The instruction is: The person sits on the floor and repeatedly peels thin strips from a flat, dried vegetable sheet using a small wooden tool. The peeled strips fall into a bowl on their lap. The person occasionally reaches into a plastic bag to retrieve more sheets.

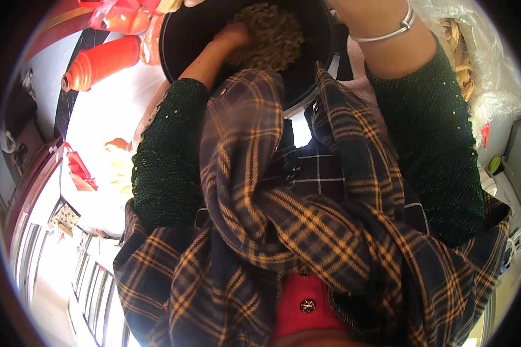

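My left hand [238,36] reaches down into a wide, round black basin [180,52]. Its fingers meet a heap of small, pale brown cut pieces [273,39], and shadow and blur hide whether they grip any. The dark green knitted sleeve is pushed back from the wrist. My right hand is out of view beyond the top edge. Only the right forearm shows, with a silver bangle [401,28] on it, at the basin's right side. In front of my body hangs a knotted plaid cloth [312,225] in navy and orange, its upper ends hanging over the near rim.
Left of the basin lies a red vacuum flask [102,60], with red plastic bags [126,17] above it. A red bag [80,169] is farther left. At right, clear plastic wrapping [495,56] lies around light brown strips [460,65]. Pinkish cloth [360,86] shows below the basin.
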Available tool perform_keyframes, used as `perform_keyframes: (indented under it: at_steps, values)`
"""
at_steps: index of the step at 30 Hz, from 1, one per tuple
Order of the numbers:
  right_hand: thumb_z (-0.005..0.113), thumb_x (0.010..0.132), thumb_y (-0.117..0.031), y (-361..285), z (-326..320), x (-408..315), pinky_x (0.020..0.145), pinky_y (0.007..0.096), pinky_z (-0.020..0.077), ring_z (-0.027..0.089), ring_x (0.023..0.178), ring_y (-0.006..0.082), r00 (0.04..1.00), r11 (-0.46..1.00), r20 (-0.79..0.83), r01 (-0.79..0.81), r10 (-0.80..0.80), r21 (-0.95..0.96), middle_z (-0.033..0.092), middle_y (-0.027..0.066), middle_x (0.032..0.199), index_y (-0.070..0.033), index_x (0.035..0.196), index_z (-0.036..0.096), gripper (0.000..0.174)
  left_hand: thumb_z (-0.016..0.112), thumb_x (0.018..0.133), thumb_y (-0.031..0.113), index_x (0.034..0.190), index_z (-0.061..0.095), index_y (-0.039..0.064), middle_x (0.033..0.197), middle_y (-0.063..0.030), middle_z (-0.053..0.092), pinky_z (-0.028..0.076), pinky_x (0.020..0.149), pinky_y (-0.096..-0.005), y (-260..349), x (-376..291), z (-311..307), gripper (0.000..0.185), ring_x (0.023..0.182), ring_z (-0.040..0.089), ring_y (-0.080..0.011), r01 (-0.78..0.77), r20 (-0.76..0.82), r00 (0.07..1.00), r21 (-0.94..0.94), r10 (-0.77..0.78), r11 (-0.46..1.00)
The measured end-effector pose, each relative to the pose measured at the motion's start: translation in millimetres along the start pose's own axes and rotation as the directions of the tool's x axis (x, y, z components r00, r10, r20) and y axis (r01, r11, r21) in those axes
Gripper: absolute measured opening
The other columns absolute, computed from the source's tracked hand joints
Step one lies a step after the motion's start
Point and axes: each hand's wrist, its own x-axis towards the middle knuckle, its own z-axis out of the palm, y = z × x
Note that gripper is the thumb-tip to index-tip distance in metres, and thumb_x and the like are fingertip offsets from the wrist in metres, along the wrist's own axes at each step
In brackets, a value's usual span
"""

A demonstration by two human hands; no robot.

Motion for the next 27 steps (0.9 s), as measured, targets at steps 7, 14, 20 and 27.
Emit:
perform_keyframes:
  at_steps: [7,14,20,27]
  values:
    - [0.057,0.089,-0.026,19.0,5.6,5.4,0.082,0.0366,0.0511,0.065,0.085,0.0319,0.927,0.926,-0.017,0.375,-0.375,0.036,0.065,0.0260,0.090,0.009,0.097,0.063,0.036,0.064,0.084,0.041,0.141,0.040,0.019,0.143,-0.0148,0.041,0.037,0.105,-0.0407,-86.5,76.3,145.6,0.066,0.129,0.043,-0.0312,-0.070,-0.278,0.954,0.150,0.110,0.986]
    - [0.040,0.098,-0.037,42.5,27.9,27.9,0.059,0.0311,0.0464,0.056,0.063,0.0223,0.832,0.763,-0.015,0.515,-0.554,0.390,0.065,0.0227,0.086,0.009,0.077,0.058,0.053,0.062,0.085,0.038,0.141,0.041,0.015,0.144,-0.0162,0.039,0.033,0.107,-0.0413,-64.3,69.4,140.4,0.064,0.132,0.039,-0.0317,-0.064,-0.239,0.970,-0.055,0.049,0.996]
    - [0.041,0.099,-0.038,39.2,16.3,35.4,0.048,0.0248,0.0403,0.043,0.049,0.0123,0.925,0.002,0.140,-0.149,-0.354,0.989,0.044,-0.0001,0.058,-0.004,0.081,0.054,0.041,0.060,0.085,0.038,0.141,0.040,0.014,0.145,-0.0170,0.037,0.031,0.107,-0.0425,-35.7,6.3,50.3,0.064,0.133,0.037,-0.0325,-0.052,-0.220,0.976,-0.198,0.007,0.979]
    - [0.044,0.094,-0.046,26.3,22.9,38.1,0.074,0.0337,0.0418,0.045,0.065,0.0125,0.914,-0.273,-0.089,-0.024,-0.395,0.962,0.048,0.0048,0.080,0.001,0.114,0.051,0.052,0.058,0.086,0.037,0.141,0.040,0.013,0.146,-0.0180,0.035,0.029,0.108,-0.0439,-30.5,-47.1,13.3,0.063,0.134,0.034,-0.0334,-0.003,-0.246,0.966,-0.317,-0.080,0.948]
